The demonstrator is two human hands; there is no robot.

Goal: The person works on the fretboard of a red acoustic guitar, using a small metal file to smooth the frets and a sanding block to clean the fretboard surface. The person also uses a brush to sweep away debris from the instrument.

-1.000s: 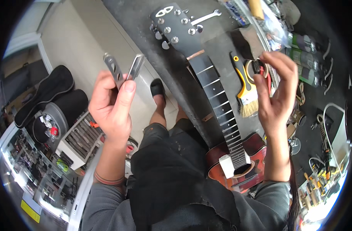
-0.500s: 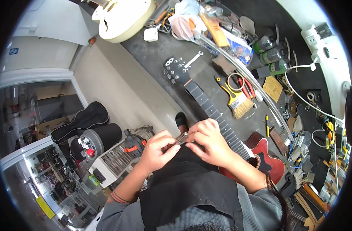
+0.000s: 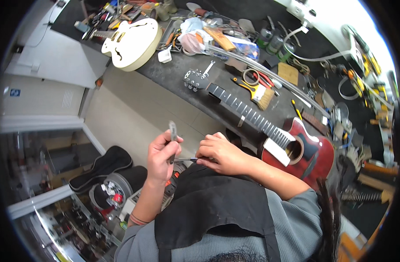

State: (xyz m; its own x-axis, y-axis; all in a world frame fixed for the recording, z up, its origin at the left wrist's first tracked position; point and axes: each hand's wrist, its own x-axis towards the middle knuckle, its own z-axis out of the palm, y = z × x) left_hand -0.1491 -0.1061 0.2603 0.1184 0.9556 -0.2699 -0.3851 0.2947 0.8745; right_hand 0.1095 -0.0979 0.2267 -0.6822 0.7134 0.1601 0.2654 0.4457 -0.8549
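My left hand (image 3: 161, 155) is closed around a narrow grey metal piece (image 3: 173, 129) that sticks up past the thumb and looks blurred. In my right hand (image 3: 220, 153) is a thin metal rod (image 3: 182, 159), dark where the fingers pinch it. The rod's far end reaches my left hand; I cannot tell whether it joins the grey piece. Both hands are in front of my black apron (image 3: 208, 205). To the right, a red cutaway guitar (image 3: 315, 163) lies face up, its fretted neck (image 3: 248, 113) running to a black headstock (image 3: 195, 80).
On the dark bench (image 3: 165, 78) are a wrench (image 3: 209, 67), a yellow-handled brush (image 3: 262, 97), a tape ring (image 3: 251, 77) and red-handled pliers (image 3: 265, 79). A cream guitar (image 3: 136, 43) is at its far left. Below, a black guitar case (image 3: 101, 168) leans near a bin (image 3: 110, 192).
My hands have come apart, the left turning upright with the grey piece and the right drawing back with the rod. The view has shifted, bringing more of the red guitar into sight.
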